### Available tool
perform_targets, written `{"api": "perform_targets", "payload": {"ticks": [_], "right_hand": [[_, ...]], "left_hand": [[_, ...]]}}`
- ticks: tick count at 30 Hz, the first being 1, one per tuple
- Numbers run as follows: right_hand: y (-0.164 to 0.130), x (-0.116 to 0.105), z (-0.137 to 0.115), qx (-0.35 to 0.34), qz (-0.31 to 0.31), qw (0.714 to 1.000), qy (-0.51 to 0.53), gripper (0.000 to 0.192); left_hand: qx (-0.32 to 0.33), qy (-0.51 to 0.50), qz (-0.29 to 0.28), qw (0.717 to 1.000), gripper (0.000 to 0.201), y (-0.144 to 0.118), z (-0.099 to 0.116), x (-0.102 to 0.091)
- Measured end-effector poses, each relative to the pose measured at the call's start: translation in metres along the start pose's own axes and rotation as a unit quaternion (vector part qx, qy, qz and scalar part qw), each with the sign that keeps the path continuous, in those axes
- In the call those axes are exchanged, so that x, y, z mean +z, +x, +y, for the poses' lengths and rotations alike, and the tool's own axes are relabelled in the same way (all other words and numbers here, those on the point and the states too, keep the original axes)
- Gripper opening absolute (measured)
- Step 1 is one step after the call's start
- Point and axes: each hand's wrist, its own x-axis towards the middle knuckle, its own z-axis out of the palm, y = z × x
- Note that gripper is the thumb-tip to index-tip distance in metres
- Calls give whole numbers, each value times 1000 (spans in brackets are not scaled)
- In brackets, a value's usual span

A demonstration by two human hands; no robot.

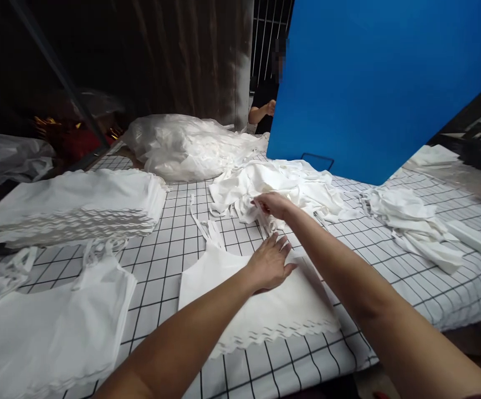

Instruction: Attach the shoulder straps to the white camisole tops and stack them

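flat garment stack: white camisole-type tops (261, 310), thin fabric with a scalloped hem, laid in a neat little pile on the grid tablecloth (169, 249). Long axis runs toward and away from the person: straps point away toward the loose heap, scalloped hem points back at the near table edge.
left hand: left hand (270, 261) lies flat on the upper part of that stack, fingers spread apart and pressing down, not gripping anything.
right hand: right hand (272, 204) is just beyond the stack, at the near edge of the loose heap (282, 185), fingertips pinched together on a bit of white fabric there.
loose heap: crumpled white pieces, straps (202, 224) trailing down toward the stack.
left of the stack: another flat white pile (49, 332), and a taller folded pile (78, 208) behind it.
behind the heap: blue board (373, 83), plus someone else's arm (261, 112).
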Motion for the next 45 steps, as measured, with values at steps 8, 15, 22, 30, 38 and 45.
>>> {"api": "perform_targets", "payload": {"ticks": [8,15,22,30,38,45], "right_hand": [[-56,-63,-60,-150,5,962,227,10],[-181,-63,-14,-181,-313,927,-100,25],[-181,-59,48,-30,-76,992,-93,35],[-137,-20,51,69,-87,993,-34,39],[-213,-71,52,-49,-329,942,44,31],[-208,-80,42,-178,-185,956,138,20]], "left_hand": [[-14,-8,-24,1000,70,2,-3,3],[9,1,7,1000,60,1,0,-5],[6,-28,25,999,68,3,-1,-3],[6,-74,59,995,82,3,-4,-1],[-10,-92,44,995,86,2,-8,1],[3,-102,29,994,68,1,-10,-8]]}}
